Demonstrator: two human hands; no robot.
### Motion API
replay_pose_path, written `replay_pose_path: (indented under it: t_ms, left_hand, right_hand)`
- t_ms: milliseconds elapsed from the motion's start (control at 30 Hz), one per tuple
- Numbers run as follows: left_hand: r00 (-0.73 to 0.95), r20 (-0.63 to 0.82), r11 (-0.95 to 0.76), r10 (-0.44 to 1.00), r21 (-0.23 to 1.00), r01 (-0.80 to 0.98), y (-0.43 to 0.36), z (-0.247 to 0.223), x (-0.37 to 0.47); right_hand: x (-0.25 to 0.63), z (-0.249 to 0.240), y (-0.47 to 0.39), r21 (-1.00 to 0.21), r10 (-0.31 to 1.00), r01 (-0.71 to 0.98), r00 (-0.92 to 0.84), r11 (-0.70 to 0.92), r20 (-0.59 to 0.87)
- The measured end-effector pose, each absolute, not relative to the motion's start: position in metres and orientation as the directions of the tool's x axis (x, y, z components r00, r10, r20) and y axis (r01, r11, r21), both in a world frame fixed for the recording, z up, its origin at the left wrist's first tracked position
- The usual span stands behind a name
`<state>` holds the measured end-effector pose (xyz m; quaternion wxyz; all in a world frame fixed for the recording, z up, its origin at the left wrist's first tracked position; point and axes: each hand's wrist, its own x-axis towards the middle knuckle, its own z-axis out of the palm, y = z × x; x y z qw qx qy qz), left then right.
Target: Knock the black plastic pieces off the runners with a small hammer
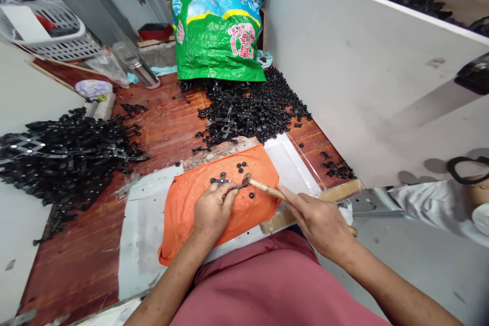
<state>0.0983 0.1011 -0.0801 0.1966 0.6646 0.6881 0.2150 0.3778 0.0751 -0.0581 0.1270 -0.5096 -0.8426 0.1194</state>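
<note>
My right hand [319, 219] is wrapped round the wooden handle of a small hammer [263, 188]. The hammer's head is over the orange cloth [183, 214], at the tip of the part in my other hand. My left hand [214, 211] rests on that cloth and pinches a black jointed linkage [222, 180] with shiny rivets; one end sticks out beyond my fingers towards the hammer head. Small round black pieces [240, 165] lie just behind the hammer head, and a single round piece [251, 195] lies beside its handle.
A heap of black linkages [76, 158] covers the table's left side. Behind the cloth lies a pile of small black parts [248, 112], below a green and blue bag [219, 25]. A white panel [362, 71] stands along the right. A steel flask [143, 69] and a white basket [61, 30] are at back left.
</note>
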Motion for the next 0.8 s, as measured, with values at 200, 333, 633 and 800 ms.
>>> replay_pose_path:
  t_ms: [200, 333, 633, 800]
  left_hand:
    - [-0.04, -0.016, 0.042, 0.999, 0.553, 0.832, 0.104, -0.078, 0.098]
    - [0.068, -0.103, 0.014, 0.992, 0.644, 0.765, 0.104, -0.069, 0.096]
    - [0.168, -0.104, -0.046, 0.98, 0.709, 0.703, 0.135, 0.013, 0.022]
    - [-0.471, 0.196, 0.466, 0.86, 0.071, 0.882, 0.189, 0.114, -0.089]
  right_hand:
    - [0.375, -0.06, 0.074, -0.32, 0.893, 0.839, -0.446, 0.44, 0.058]
    - [0.375, -0.066, 0.081, -0.568, 0.906, 0.729, -0.418, 0.382, 0.072]
    - [0.387, -0.1, 0.115, -0.887, 0.979, 0.456, -0.2, 0.07, -0.025]
    - [0.387, -0.108, 0.117, -0.92, 0.975, 0.388, -0.219, 0.046, -0.043]
